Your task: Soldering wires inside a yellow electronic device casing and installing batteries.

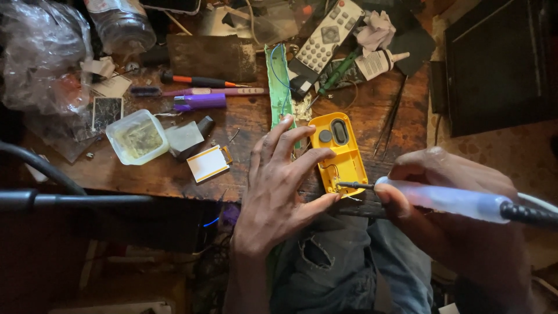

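A yellow plastic device shell [339, 152] lies open side up at the near edge of the wooden bench [244, 116]. My left hand [282, 186] rests on its left side, fingers spread, thumb against the bottom corner. My right hand [447, 203] grips a pale blue soldering iron [447, 200] like a pen. The dark tip of the soldering iron [353, 185] touches the lower inside of the shell, near thin wires. A black cable leaves the iron's handle to the right.
A grey remote control [327, 36], glue bottle [378, 63], tweezers [390, 116], green circuit board [279, 87], purple tool [200, 102], screwdriver [197, 81], clear plastic tub [138, 136] and small white and orange part [208, 163] crowd the bench. A black box [497, 64] stands right. My knees are below.
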